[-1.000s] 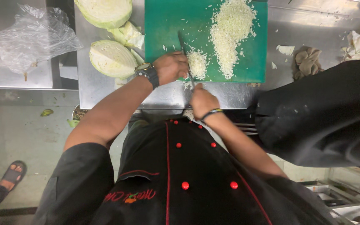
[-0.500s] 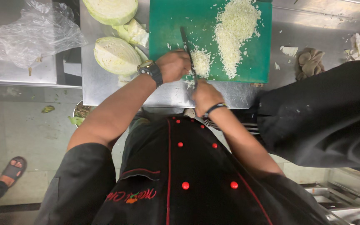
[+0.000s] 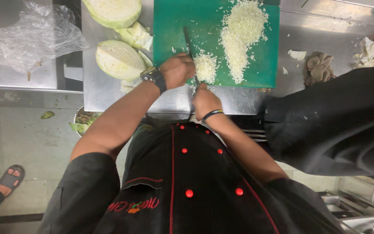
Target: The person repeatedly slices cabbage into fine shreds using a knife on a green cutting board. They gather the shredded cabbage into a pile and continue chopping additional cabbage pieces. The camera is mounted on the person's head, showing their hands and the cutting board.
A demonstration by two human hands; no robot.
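While we look down over the black jacket, our left hand (image 3: 177, 69) rests on the green board (image 3: 256, 73), fingers curled and pressing down beside a small heap (image 3: 206, 67) of chopped cabbage. Whether it pins an uncut piece under the palm, we cannot tell.

Right hand (image 3: 205, 100) sits at the board's near edge, closed in a fist around the knife (image 3: 188, 39) handle. Blade runs away from us across the board, just left of the small heap, partly hidden by the left hand.

Done so far, by our reading:
- a long pile (image 3: 241, 37) of fine shreds lies on the board's far right half, well apart from the knife;
- the small heap is already cut fine.

Left, as it looks:
- a cabbage half (image 3: 117, 59) lies cut face up on the steel counter (image 3: 334, 34), left of the board;
- a second, larger piece (image 3: 113, 11) sits beyond it at the top edge;
- loose leaves (image 3: 137, 35) lie between the two.

Our judgement: perhaps the smaller share is shredded; most of the cabbage remains whole.

Also noted: a crumpled plastic bag (image 3: 24, 39) far left; a rag (image 3: 319, 66) right of the board; another person's dark sleeve (image 3: 338, 117) at right.
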